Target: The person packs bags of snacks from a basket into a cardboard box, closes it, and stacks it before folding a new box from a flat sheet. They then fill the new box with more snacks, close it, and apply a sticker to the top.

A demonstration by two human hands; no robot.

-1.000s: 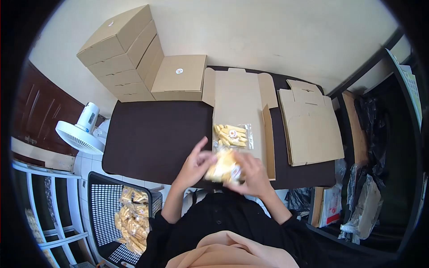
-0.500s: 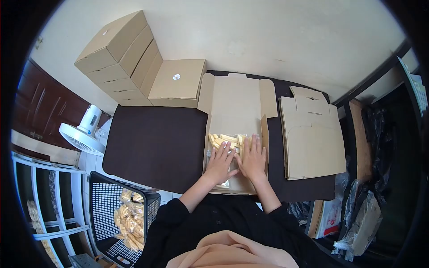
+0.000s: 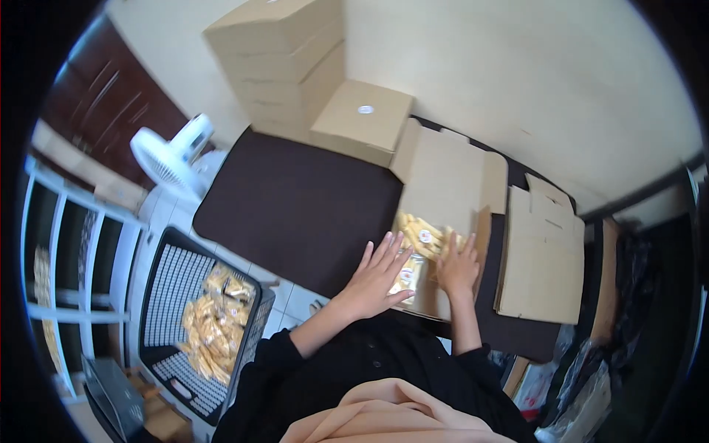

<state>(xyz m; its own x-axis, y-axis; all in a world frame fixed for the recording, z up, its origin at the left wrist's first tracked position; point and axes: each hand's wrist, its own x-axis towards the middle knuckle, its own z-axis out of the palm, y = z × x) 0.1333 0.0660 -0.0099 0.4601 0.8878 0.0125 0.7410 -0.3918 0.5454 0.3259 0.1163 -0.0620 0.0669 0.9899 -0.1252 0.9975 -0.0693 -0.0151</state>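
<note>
We press our flat right hand [image 3: 458,267] on clear snack packets [image 3: 421,238] in the open cardboard box [image 3: 452,173], left hand [image 3: 374,277] splayed, apparently lifting off at the box's left edge.

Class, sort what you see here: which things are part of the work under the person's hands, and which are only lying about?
In the work:
left hand
right hand
snack packets
open carton

Lying about:
black basket of more packets
flat cardboard blanks
stacked closed boxes
white fan
white shelf
dark table
</note>
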